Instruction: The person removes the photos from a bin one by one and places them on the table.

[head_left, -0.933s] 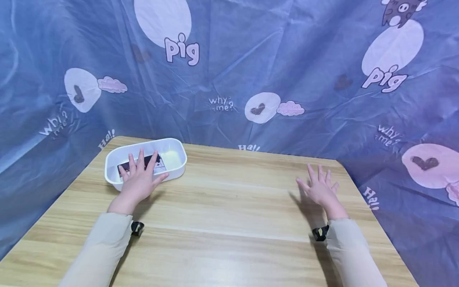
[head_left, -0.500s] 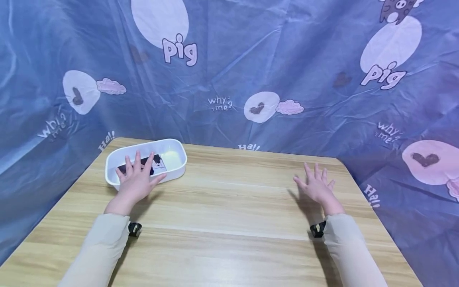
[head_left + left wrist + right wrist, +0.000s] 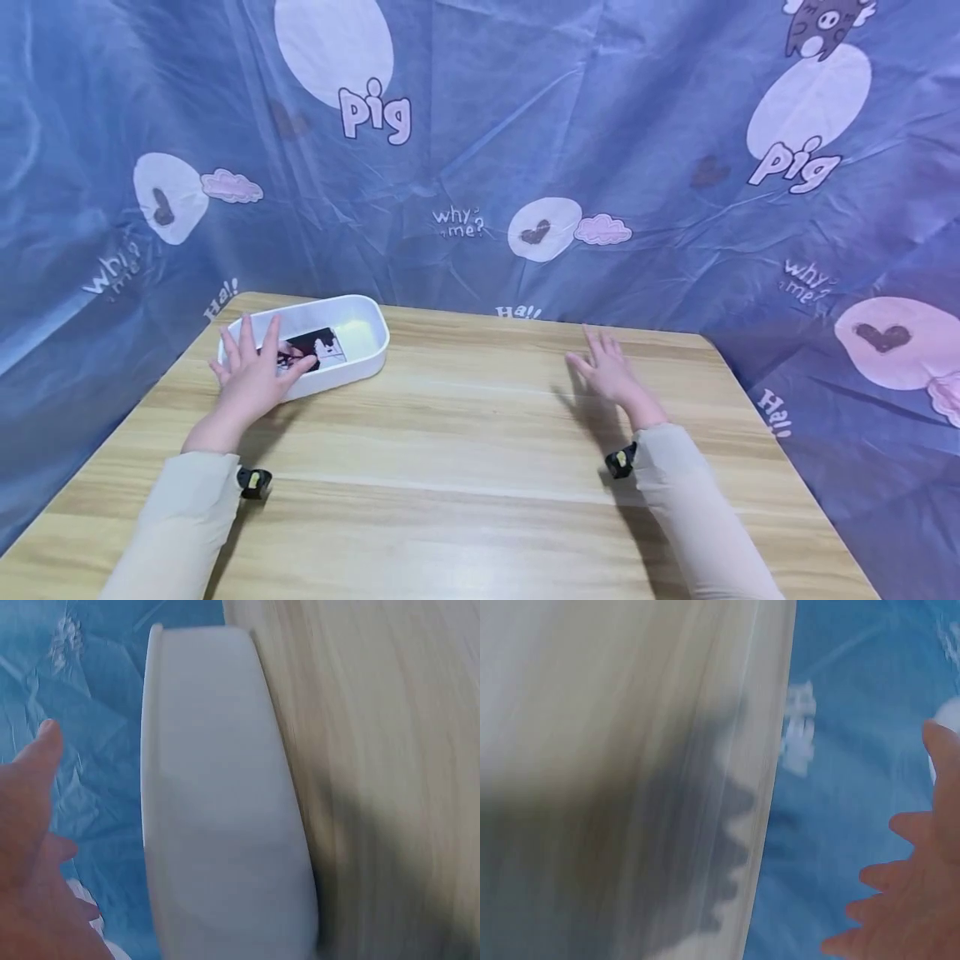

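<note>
A white oval-cornered tub (image 3: 347, 377) stands at the table's far left corner. Inside it lies a flat dark card with a printed picture (image 3: 324, 343), partly covered by my left hand (image 3: 253, 379). That hand is over the tub's near left rim with fingers spread, holding nothing; whether it touches the rim I cannot tell. In the left wrist view the tub's outer wall (image 3: 225, 787) fills the middle, with the thumb and fingers to its left. My right hand (image 3: 613, 377) hovers above the bare wood right of centre, fingers extended and nothing in them, its shadow below.
The pale wooden table (image 3: 465, 450) spreads beneath both hands. Blue printed cloth (image 3: 480, 150) hangs behind the table and along both sides, close to its edges. A black strap device sits at each wrist.
My left hand has shifted left across the tub, uncovering more of the printed card. The right hand has moved left over the table. The tub has stayed in place.
</note>
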`<state>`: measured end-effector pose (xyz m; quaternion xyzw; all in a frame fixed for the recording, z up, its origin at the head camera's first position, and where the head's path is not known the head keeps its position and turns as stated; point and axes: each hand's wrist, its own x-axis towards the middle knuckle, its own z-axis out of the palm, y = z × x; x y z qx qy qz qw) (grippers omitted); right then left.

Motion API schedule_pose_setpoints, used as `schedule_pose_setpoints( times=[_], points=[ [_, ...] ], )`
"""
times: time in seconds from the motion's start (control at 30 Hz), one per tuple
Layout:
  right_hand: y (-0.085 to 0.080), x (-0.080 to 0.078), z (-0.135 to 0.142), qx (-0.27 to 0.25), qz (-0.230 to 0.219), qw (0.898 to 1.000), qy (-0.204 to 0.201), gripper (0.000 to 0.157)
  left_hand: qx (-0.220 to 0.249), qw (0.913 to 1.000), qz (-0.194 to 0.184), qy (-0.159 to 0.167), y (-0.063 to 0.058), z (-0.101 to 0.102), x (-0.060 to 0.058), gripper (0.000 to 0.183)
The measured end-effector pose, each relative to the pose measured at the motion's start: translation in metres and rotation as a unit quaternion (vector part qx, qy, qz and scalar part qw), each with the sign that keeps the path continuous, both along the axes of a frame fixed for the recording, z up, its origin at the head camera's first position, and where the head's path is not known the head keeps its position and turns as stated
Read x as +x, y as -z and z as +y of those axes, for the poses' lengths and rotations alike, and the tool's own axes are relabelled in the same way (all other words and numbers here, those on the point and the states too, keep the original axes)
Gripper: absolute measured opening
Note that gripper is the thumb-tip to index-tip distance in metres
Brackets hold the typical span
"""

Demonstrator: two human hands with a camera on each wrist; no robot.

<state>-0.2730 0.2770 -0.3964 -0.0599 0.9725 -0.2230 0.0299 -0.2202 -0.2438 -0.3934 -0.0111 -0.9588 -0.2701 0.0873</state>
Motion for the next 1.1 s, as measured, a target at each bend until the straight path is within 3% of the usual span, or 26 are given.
schedule_pose_setpoints(
  times=[0.17, 0.43, 0.6, 0.73, 0.87, 0.97, 1.03, 1.1],
  points=[
    [0.002, -0.018, -0.055, -0.124, -0.011, 0.991, -0.052, 0.073, 0.054, 0.9983, 0.015, -0.018, 0.002, -0.022, 0.0, 0.103],
    [0.006, -0.033, -0.163, -0.232, -0.062, 0.965, -0.105, 0.068, 0.147, 0.9888, 0.026, -0.009, 0.012, -0.055, 0.004, 0.114],
    [0.015, -0.037, -0.224, -0.296, -0.098, 0.945, -0.1, 0.071, 0.148, 0.9889, 0.006, 0.0, 0.017, -0.066, 0.007, 0.121],
    [0.027, -0.042, -0.257, -0.339, -0.124, 0.929, -0.078, 0.073, 0.166, 0.9859, -0.025, 0.0, 0.02, -0.07, 0.008, 0.122],
    [0.036, -0.046, -0.281, -0.403, -0.152, 0.899, -0.075, 0.071, 0.238, 0.9681, -0.078, 0.012, 0.022, -0.075, 0.009, 0.119],
    [0.04, -0.048, -0.294, -0.47, -0.174, 0.863, -0.068, 0.069, 0.276, 0.9548, -0.108, 0.029, 0.024, -0.078, 0.008, 0.117],
    [0.041, -0.049, -0.3, -0.496, -0.181, 0.847, -0.065, 0.067, 0.277, 0.9527, -0.118, 0.039, 0.026, -0.079, 0.008, 0.116],
    [0.041, -0.051, -0.303, -0.511, -0.185, 0.837, -0.063, 0.066, 0.273, 0.9534, -0.12, 0.045, 0.028, -0.08, 0.007, 0.113]
  ],
)
